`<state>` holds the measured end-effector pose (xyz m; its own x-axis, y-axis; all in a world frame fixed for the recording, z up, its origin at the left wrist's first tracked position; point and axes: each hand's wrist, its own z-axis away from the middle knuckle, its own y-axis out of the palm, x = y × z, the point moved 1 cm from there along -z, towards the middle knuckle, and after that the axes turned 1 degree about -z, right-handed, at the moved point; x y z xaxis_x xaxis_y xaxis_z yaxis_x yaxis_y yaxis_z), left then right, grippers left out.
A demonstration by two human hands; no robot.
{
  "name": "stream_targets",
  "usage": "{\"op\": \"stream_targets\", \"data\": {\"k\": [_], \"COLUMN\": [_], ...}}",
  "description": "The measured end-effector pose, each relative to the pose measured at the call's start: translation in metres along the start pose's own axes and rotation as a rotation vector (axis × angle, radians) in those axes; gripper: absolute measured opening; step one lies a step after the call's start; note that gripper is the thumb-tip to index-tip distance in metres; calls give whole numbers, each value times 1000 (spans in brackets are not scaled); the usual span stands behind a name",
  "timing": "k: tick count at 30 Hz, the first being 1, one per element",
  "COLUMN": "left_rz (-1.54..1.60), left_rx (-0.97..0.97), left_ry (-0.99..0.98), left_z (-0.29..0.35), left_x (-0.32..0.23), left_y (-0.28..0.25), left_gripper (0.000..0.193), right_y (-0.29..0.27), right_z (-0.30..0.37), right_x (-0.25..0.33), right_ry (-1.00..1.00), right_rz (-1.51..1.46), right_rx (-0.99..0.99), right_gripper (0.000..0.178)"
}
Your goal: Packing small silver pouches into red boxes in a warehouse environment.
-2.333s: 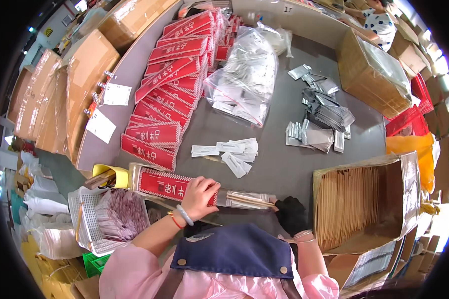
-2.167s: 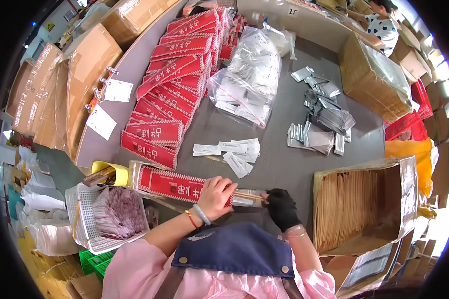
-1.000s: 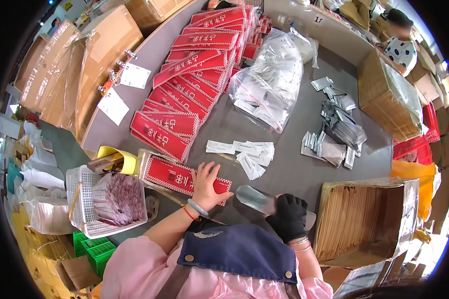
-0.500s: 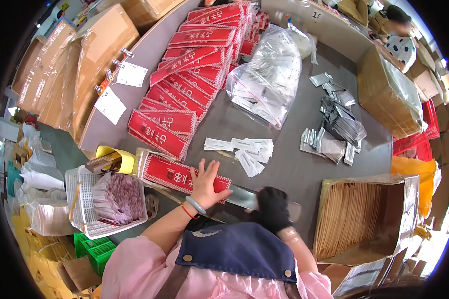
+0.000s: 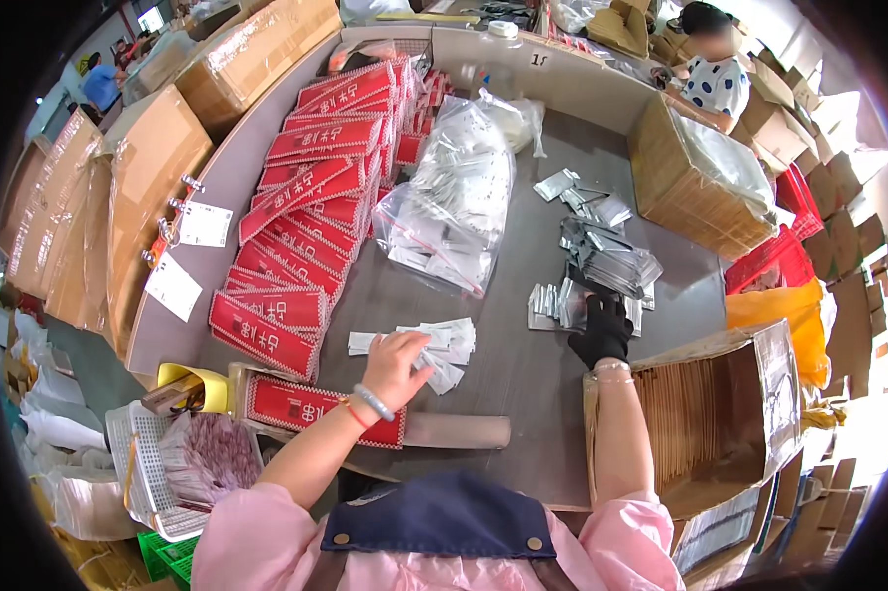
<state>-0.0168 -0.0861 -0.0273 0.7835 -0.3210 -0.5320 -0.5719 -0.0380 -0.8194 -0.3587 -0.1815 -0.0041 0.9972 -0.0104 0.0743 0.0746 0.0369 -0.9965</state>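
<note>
My bare left hand (image 5: pixel 395 372), with a pale bangle at the wrist, reaches over a small fan of white paper packets (image 5: pixel 449 347). Its fingertips touch the packets, and the thumb stands apart from the fingers. Below that wrist lies a red printed sleeve (image 5: pixel 286 400) with a checkered border, from whose right end a pale flat strip (image 5: pixel 459 430) extends. My right hand (image 5: pixel 602 335), in a black glove, is at the near edge of a heap of silver packets (image 5: pixel 606 258). Its fingers extend onto the heap; the dark glove hides whether they grip any.
Overlapping red sleeves (image 5: pixel 311 217) pile along the left wall, beside a clear bag of white packets (image 5: pixel 454 187). A cardboard box of thin sticks (image 5: pixel 680 414) stands near right. Another carton (image 5: pixel 695 182) is behind it. A white basket (image 5: pixel 134 463) and yellow holder (image 5: pixel 208 389) sit left.
My left hand has moved from the red sleeve up to the white packets. My right hand has left the pale strip and reached right to the silver packets. The whole view has shifted.
</note>
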Motion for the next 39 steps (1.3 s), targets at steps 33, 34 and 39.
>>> {"op": "stream_targets", "data": {"k": [33,34,39], "left_rz": [198,122,-28], "left_rx": [60,75,138], "left_ry": [223,216,266], "left_z": [-33,-34,-35], "left_x": [-54,-59,-57], "left_y": [64,61,62], "left_gripper": [22,30,49], "right_y": [20,26,30], "right_z": [226,238,266], "right_x": [-99,-113,-124], "right_ry": [364,493,475], "right_rz": [-437,-343,-180], "right_rx": [-372,-322,-234], "right_gripper": [39,39,41]}}
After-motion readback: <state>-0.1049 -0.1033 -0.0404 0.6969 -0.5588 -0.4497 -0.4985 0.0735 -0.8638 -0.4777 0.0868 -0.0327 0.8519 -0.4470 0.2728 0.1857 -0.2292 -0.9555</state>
